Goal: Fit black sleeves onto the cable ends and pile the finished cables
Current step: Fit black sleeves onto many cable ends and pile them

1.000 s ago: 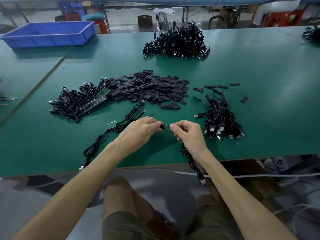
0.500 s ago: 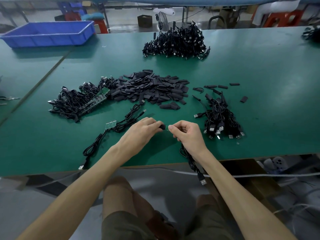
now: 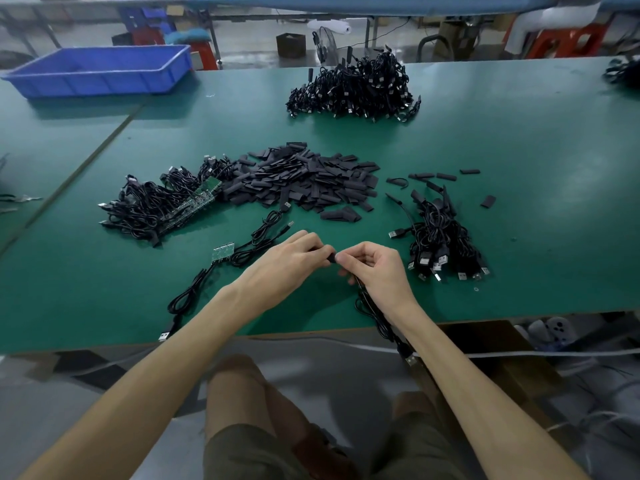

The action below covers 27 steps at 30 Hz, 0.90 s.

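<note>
My left hand pinches a small black sleeve just above the green table. Facing it, my right hand pinches the end of a black cable, which hangs down over the table's front edge to a USB plug. The fingertips of both hands meet at the sleeve, and the cable's end is hidden between them. A heap of loose black sleeves lies at the table's middle. Unsleeved cables with green boards are heaped to its left.
A pile of cables lies right of my hands, and a bigger pile sits at the back. One loose cable with a green board lies left of my left hand. A blue bin stands at the far left.
The gap between my hands has closed: the green board end seen earlier between the fingertips is now hidden, and the sleeve sits against my right fingers.
</note>
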Each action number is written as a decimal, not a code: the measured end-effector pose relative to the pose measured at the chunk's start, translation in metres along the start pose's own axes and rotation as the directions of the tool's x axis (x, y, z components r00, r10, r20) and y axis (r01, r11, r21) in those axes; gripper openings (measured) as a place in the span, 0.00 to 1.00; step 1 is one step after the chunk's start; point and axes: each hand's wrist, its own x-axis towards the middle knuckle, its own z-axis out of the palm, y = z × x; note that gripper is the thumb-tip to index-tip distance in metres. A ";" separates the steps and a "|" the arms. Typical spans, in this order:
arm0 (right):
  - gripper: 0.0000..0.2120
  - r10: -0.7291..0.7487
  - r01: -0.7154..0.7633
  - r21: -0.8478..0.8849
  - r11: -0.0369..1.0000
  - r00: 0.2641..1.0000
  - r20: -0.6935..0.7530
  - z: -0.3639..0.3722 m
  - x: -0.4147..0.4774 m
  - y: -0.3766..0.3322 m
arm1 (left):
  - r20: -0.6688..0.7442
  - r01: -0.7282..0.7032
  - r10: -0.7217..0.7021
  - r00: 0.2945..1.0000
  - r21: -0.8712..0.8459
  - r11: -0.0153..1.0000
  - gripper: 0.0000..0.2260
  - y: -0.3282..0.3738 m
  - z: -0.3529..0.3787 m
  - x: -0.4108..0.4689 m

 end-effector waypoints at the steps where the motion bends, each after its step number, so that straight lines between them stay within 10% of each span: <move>1: 0.04 0.003 -0.003 0.016 1.000 1.000 -0.002 0.000 0.000 -0.001 | 0.015 0.003 -0.003 1.000 0.002 1.000 0.08 0.000 0.000 0.000; 27: 0.06 0.038 -0.046 0.060 0.997 0.991 0.125 -0.003 0.003 -0.002 | 0.114 0.100 -0.074 0.991 -0.238 0.966 0.09 -0.001 -0.002 0.001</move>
